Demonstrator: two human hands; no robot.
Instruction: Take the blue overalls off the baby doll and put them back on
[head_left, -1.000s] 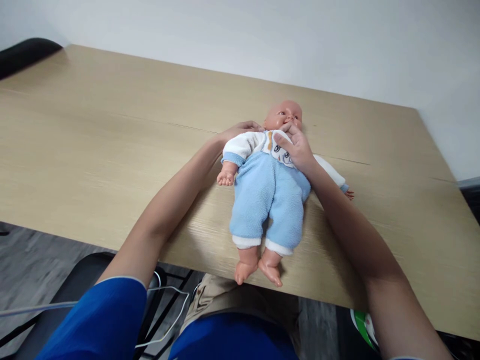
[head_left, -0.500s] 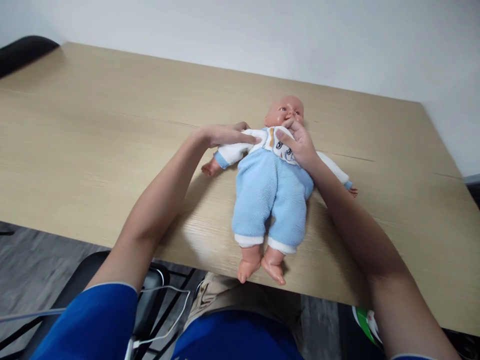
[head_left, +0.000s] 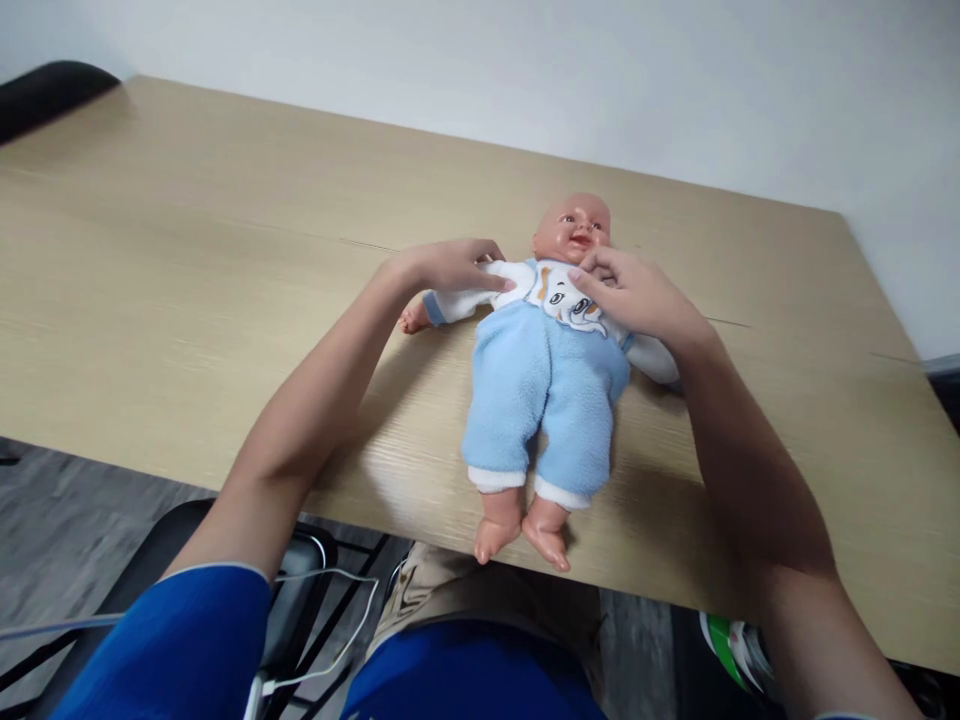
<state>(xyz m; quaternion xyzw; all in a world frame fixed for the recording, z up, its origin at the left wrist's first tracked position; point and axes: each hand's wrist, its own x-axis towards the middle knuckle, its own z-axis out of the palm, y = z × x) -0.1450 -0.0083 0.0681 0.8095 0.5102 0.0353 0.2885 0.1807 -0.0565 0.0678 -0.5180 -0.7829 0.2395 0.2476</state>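
Observation:
A baby doll [head_left: 541, 390] lies on its back on the table, feet toward me at the front edge. It wears a light blue and white fleece outfit with an animal face patch [head_left: 574, 300] on the chest. My left hand [head_left: 465, 268] grips the doll at its shoulder on the left side, thumb on the white top and fingers behind. My right hand [head_left: 634, 290] is closed at the other shoulder, with its thumb at the edge of the patch and its fingers bent near the collar. The doll's lower arm on that side is partly hidden by my wrist.
The wooden table [head_left: 225, 330] stands against a white wall [head_left: 480, 80]. A black chair [head_left: 56, 95] shows at the far left, and a black seat [head_left: 165, 560] with a white cable [head_left: 360, 580] is below the front edge. A green and white object [head_left: 724, 645] sits at lower right.
My right hand has shifted right from below the doll's chin to its shoulder, uncovering the mouth and more of the patch. The doll's arm on the left has risen slightly; my left hand keeps its hold.

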